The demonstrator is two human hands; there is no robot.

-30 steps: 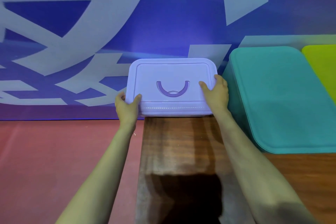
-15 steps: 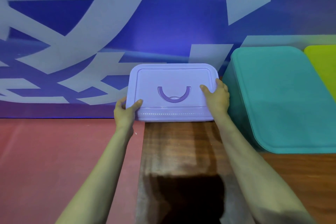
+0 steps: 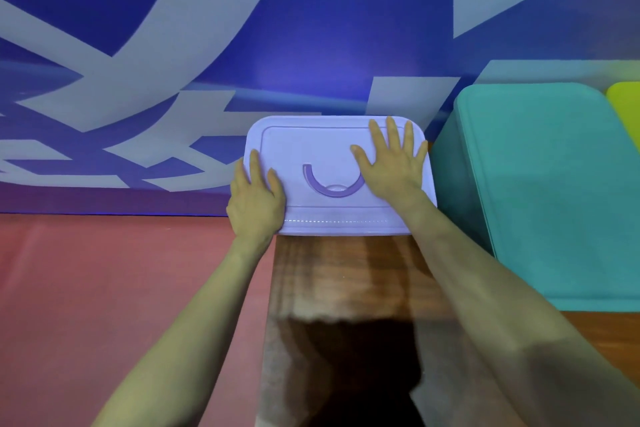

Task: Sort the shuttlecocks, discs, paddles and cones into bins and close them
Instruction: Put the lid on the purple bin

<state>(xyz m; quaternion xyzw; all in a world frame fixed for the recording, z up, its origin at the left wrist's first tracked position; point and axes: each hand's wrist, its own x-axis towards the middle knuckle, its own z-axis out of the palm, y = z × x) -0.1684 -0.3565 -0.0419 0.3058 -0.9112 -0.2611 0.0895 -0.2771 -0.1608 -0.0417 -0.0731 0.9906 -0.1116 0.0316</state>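
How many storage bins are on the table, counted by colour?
Purple bin: 1
Teal bin: 1
Yellow-green bin: 1
Total: 3

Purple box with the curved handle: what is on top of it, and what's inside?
On its lid lie the right hand, flat with fingers spread, and the left hand, at the left edge. The lid covers whatever is inside, so that cannot be seen.
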